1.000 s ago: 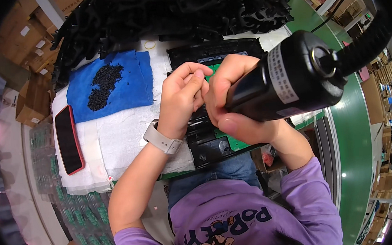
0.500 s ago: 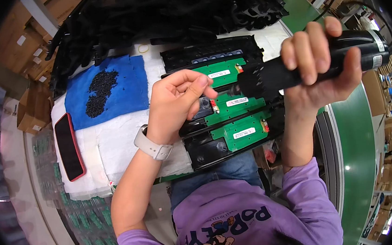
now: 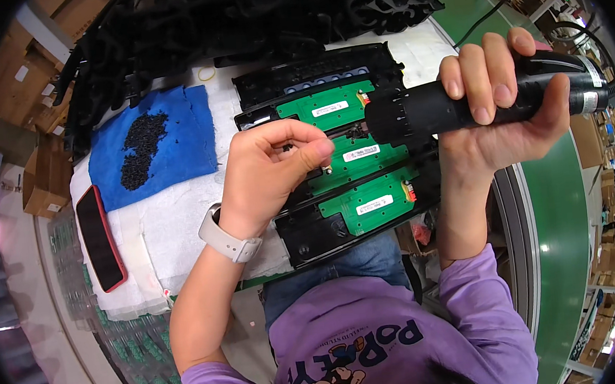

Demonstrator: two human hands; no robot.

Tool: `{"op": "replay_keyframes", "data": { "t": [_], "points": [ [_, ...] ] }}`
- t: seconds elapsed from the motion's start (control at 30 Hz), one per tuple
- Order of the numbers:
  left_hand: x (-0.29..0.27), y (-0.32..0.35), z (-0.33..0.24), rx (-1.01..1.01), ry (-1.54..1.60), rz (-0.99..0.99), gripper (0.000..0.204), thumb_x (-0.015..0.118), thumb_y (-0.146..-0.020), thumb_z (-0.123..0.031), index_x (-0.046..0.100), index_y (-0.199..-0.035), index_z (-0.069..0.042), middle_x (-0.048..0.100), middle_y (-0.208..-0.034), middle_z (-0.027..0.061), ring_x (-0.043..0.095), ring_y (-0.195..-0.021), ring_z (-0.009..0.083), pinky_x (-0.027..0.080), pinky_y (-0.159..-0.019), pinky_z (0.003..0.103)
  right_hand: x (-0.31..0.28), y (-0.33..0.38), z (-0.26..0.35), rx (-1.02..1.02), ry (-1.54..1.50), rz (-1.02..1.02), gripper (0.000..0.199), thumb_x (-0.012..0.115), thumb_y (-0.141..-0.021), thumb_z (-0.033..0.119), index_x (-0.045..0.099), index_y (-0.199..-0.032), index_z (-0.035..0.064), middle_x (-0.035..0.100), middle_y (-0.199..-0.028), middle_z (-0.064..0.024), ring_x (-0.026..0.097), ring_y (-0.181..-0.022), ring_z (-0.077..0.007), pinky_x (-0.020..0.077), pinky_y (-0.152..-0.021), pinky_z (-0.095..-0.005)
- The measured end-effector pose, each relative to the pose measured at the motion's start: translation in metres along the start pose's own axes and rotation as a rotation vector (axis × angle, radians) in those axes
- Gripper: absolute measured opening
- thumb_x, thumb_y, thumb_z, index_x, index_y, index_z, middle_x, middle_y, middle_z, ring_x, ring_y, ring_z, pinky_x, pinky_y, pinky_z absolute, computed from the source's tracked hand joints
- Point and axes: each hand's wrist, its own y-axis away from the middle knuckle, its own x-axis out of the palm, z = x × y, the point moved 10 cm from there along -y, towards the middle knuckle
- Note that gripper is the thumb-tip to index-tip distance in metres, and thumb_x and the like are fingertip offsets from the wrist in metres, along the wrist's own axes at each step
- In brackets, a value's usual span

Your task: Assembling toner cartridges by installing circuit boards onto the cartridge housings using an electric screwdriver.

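My right hand (image 3: 493, 99) wraps around a black corded electric screwdriver (image 3: 421, 112), held level with its tip pointing left. My left hand (image 3: 265, 170), with a pale watch on its wrist, is closed in a pinch just left of that tip; whatever is between thumb and forefinger is too small to make out. Beneath both hands lie black plastic housings bearing green circuit boards: a far board (image 3: 300, 108), a middle board (image 3: 385, 157) and a near board (image 3: 357, 220). Each has a white label. The left hand partly hides the middle housing.
A heap of small black screws (image 3: 144, 149) lies on a blue cloth (image 3: 189, 140) at the left. Nearer me is a red-edged phone (image 3: 99, 239). Black plastic parts (image 3: 248, 14) are piled at the back. A green surface (image 3: 557, 243) runs along the right.
The view has shifted slightly, so the bench appears farther left. My left fingertips have come a little nearer to me relative to the screwdriver's tip. The right hand keeps its hold.
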Motion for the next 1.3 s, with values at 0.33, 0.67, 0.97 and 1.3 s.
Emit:
{"op": "replay_keyframes", "data": {
  "t": [0.33,0.67,0.97,1.3],
  "points": [
    [-0.007,0.001,-0.006,0.025,-0.17,-0.062,0.008,0.064,-0.081,-0.004,0.063,-0.084,0.003,0.062,-0.072,0.0041,0.057,-0.064,0.0051,0.042,-0.054,0.016,0.003,0.001,-0.002,-0.005,-0.04,0.045,0.036,0.053,-0.084,0.035,0.048,-0.101,0.0033,0.045,-0.066,-0.0013,0.042,-0.052,-0.012,0.0357,-0.062,-0.0314],
    [-0.001,0.002,-0.006,0.023,-0.167,-0.024,0.008,0.064,-0.08,-0.005,0.064,-0.083,0.002,0.062,-0.071,0.0036,0.052,-0.055,0.0036,0.04,-0.049,0.015,0.001,-0.001,-0.007,0.053,-0.055,0.029,0.038,0.051,-0.085,0.035,0.047,-0.102,0.0016,0.044,-0.066,-0.0016,0.042,-0.052,-0.0124,0.0355,-0.062,-0.0314],
    [0.009,0.005,0.001,0.006,-0.072,-0.02,0.011,0.062,-0.082,-0.006,0.062,-0.088,0.002,0.063,-0.076,0.0074,0.051,-0.056,0.0047,0.038,-0.048,0.016,-0.013,0.001,-0.005,0.145,-0.11,-0.033,0.034,0.048,-0.087,0.032,0.045,-0.102,0.0013,0.044,-0.065,-0.0014,0.042,-0.05,-0.0108,0.0359,-0.06,-0.0288],
    [-0.002,0.004,0.008,-0.016,0.214,-0.146,0.02,0.039,-0.093,-0.011,0.05,-0.102,0.004,0.06,-0.1,0.0167,0.062,-0.09,0.0213,0.049,-0.077,0.027,-0.016,0.026,-0.015,0.326,0.408,0.063,0.035,0.056,-0.081,0.031,0.041,-0.096,0.0026,0.042,-0.055,-0.0012,0.038,-0.036,-0.0091,0.0331,-0.039,-0.0245]
  ]
}}
